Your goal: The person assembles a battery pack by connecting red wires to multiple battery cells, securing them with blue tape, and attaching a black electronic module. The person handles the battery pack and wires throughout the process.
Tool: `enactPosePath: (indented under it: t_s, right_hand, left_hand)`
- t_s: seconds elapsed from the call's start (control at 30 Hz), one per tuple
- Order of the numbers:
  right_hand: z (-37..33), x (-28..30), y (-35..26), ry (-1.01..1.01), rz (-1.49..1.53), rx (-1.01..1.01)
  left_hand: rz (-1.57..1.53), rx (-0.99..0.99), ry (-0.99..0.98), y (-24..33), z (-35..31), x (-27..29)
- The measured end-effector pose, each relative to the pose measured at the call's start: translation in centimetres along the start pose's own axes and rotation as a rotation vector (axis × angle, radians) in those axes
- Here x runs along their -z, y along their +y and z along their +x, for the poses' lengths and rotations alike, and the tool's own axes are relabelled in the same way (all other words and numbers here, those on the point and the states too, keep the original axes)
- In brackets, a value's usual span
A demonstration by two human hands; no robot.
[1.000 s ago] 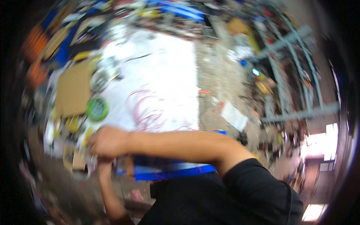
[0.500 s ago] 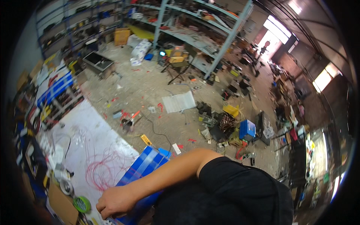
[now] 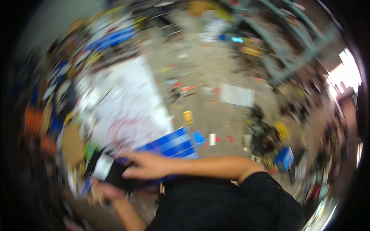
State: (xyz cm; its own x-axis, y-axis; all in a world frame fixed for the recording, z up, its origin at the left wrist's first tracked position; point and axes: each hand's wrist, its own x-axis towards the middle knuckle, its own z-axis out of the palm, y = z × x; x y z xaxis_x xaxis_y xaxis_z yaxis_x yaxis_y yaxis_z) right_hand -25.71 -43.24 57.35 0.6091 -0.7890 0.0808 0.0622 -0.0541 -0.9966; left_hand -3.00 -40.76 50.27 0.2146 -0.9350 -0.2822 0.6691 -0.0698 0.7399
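The left hand (image 3: 109, 191) is touching the lower edge of a black item (image 3: 115, 176) bearing a white rectangular patch (image 3: 103, 167), grip too blurred to tell; the right hand (image 3: 145, 164), fingers parted, is lying over its right end.

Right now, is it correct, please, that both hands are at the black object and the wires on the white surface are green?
Not quite: the head view shows red wires on the white surface; the left hand and right hand are at the black object.
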Motion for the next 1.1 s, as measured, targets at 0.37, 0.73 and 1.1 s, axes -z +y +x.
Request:
enactPosePath:
  t_s: [0.37,0.73,1.1]
  right_hand:
    - [-7.6,1.8,3.9,0.037,0.183,-0.320]
    - [-5.8,-0.6,3.4,-0.167,0.116,-0.350]
    - [-10.5,3.0,4.9,-0.023,-0.233,-0.180]
  left_hand:
    - [-0.069,-0.017,-0.023,-3.7,-9.9,-6.6]
    - [-0.424,-0.121,0.024,-4.0,-13.3,-3.0]
    - [-0.149,-0.222,0.049,-6.5,-13.8,-4.2]
